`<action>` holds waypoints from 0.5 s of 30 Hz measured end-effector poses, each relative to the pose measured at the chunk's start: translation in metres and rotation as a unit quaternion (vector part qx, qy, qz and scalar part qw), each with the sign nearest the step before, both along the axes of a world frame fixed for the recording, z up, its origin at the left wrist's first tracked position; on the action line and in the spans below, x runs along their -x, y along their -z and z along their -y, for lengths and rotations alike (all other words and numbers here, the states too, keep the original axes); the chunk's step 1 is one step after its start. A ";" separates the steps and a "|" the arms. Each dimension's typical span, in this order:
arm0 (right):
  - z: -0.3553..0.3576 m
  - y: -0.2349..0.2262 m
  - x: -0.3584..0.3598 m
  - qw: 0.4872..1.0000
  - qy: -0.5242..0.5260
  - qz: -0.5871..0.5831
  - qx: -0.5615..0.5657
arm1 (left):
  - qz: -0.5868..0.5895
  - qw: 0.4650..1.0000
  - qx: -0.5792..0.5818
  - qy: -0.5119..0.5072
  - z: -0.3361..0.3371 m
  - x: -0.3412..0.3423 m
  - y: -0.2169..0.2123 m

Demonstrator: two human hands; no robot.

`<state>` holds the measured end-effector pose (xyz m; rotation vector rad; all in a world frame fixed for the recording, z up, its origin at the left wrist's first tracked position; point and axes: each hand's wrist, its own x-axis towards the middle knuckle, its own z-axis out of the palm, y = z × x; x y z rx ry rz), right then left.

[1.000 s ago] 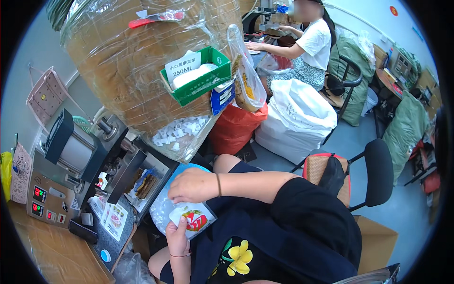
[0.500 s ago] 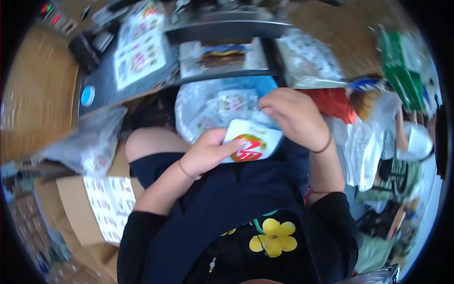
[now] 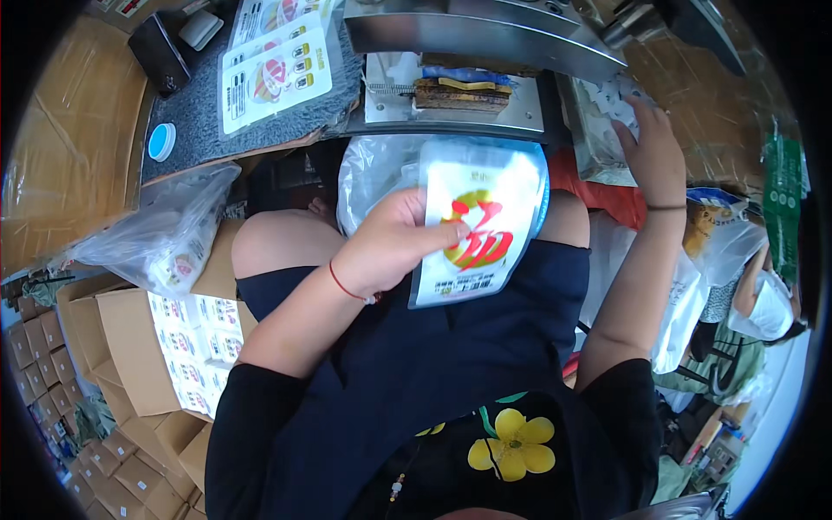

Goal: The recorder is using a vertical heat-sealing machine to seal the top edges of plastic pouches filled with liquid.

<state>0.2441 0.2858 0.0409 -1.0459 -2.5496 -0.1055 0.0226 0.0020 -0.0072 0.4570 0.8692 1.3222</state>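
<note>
My left hand (image 3: 390, 238) grips a flat white pouch (image 3: 498, 195) with red and green print, thumb on its front, over my lap. Up at the right, my right hand (image 3: 656, 160) reaches into a clear plastic bag (image 3: 594, 152) of small white packets (image 3: 614, 97). Thumb and forefinger are spread among the packets, while the other fingertips are partly hidden. Behind the pouch, a plastic-lined blue bin (image 3: 368, 178) stands between my knees, its contents mostly covered.
A metal machine (image 3: 468, 39) overhangs a scorched block (image 3: 464, 102) in front of me. Printed pouches (image 3: 277, 82) and a round blue-and-white lid (image 3: 161, 141) lie on the grey tabletop (image 3: 195, 121). An open cardboard box (image 3: 130, 347) holds packs at left. Another person (image 3: 767, 299) is at far right.
My right hand has left the pouch's top edge and moved up and right to the packet bag. The pouch now stands more upright in my left hand.
</note>
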 end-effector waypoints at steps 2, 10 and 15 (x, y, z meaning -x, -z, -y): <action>-0.009 0.013 0.003 0.997 0.035 0.070 0.017 | 0.009 1.000 0.006 -0.021 -0.009 0.008 0.000; 0.000 0.023 0.000 0.976 -0.013 -0.084 -0.202 | -0.244 0.953 -0.013 -0.181 0.026 0.063 0.017; 0.084 0.036 -0.004 0.962 -0.097 -0.208 0.145 | -0.202 0.929 0.059 -0.304 0.054 0.083 0.050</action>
